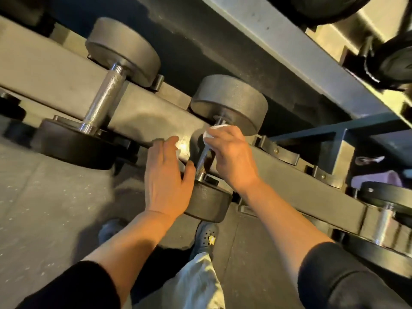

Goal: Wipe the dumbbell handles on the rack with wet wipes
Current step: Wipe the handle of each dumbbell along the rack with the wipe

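Right hand [229, 152] fingers [219, 136] around wipe [210, 133] (crumpled)

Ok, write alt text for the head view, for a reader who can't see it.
The right hand wraps a white wipe around the handle of a black dumbbell on a rack, seen from above. The left hand rests open on the dumbbell's near head. A second dumbbell sits to the left.

The single head-worn view looks steeply down, close over the dumbbell rack [66, 70] and floor [44, 208].
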`<state>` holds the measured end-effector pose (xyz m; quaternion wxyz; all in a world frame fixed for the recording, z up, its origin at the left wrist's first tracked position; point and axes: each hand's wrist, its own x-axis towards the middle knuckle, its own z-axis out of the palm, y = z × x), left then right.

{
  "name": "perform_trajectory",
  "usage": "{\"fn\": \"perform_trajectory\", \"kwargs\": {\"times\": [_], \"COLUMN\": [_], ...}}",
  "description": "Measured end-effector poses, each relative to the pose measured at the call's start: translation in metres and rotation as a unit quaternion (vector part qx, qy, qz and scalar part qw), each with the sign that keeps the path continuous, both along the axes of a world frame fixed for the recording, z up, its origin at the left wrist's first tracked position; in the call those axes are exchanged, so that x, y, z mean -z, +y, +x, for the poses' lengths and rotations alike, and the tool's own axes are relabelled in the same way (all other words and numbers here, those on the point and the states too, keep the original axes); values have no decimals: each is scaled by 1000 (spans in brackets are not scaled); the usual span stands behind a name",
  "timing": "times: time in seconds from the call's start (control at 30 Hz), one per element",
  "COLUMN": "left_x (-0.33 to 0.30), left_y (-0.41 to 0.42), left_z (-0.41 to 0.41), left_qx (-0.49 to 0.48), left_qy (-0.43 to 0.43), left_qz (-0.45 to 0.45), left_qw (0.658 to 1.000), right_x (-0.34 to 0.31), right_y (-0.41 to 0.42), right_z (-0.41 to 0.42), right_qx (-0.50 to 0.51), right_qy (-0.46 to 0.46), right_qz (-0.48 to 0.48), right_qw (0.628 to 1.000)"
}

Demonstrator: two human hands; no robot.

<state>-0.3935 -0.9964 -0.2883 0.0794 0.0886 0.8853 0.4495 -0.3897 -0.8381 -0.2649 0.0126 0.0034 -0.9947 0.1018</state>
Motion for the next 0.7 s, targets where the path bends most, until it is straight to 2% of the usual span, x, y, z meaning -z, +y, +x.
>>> {"fn": "perform_trajectory", "kwargs": {"times": [0.13,0.37,0.43,0.5,0.57,0.63,0.7], "left_x": [-3,-1,-2,-3,-4,-3,-3], "left_y": [0,-2,-3,-3,-3,-3,-3], "left_z": [-2,-2,-3,-3,-3,-2,-2], "left_qx": [12,15,17,16,13,14,16], "left_qy": [-15,-19,-24,-28,-30,-23,-19], "left_qz": [8,31,37,41,44,44,48], "left_qw": [1000,999,999,999,999,999,999], "right_x": [-8,-12,-15,-18,-18,-13,-6], "right_y": [-5,-15,-19,-24,-27,-25,-21], "right_z": [10,16,17,12,2,-9,-14], "right_qx": [15,16,50,80,93,79,44], "right_qy": [-11,-99,-131,-118,-44,5,-31], "right_qz": [-16,-68,-110,-135,-119,-55,46], "right_qw": [1000,993,984,981,988,995,997]}}
